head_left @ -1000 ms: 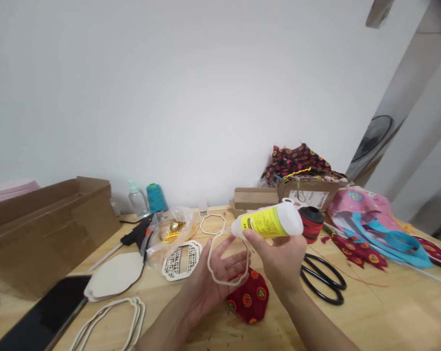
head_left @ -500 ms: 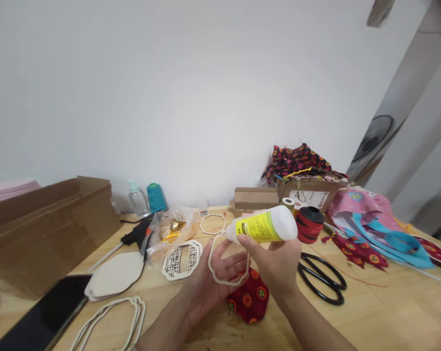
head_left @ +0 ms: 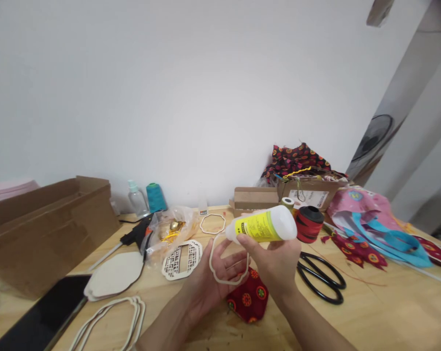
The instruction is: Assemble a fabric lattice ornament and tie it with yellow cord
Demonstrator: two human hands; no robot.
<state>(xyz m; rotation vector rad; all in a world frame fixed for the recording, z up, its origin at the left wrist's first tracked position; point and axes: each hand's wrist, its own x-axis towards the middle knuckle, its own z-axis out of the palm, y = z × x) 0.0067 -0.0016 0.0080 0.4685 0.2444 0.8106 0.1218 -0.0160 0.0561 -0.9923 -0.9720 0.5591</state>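
Far to the left of the white bottle with the yellow label (head_left: 257,228), a long cardboard box (head_left: 52,239) is standing on the wooden table, with a dark phone (head_left: 45,312) lying in front of it. Nearer the bottle, though well to its left, pale flat panels (head_left: 114,275) are lying stacked, and thin loose outlines (head_left: 142,317) are overlapping below them. Behind these, also left of the bottle, a teal thread cone (head_left: 156,197) is standing; closer in, a lattice piece (head_left: 171,261) is lying flat. Just below the bottle's nozzle end, the left hand (head_left: 205,287) is turning its palm upward, fingers loosely curled, and is holding a thin scalloped frame (head_left: 227,282). Below the bottle, a dark red patterned piece (head_left: 246,298) is lying on the table. Around the bottle itself, the right hand (head_left: 278,265) is clamping, thumb on the label, and is tilting its nozzle toward the frame's upper rim; whether they are touching, I cannot tell. Right of the bottle, a red thread cone (head_left: 309,225) is standing, and black looped handles (head_left: 322,278) are lying nearer the person.
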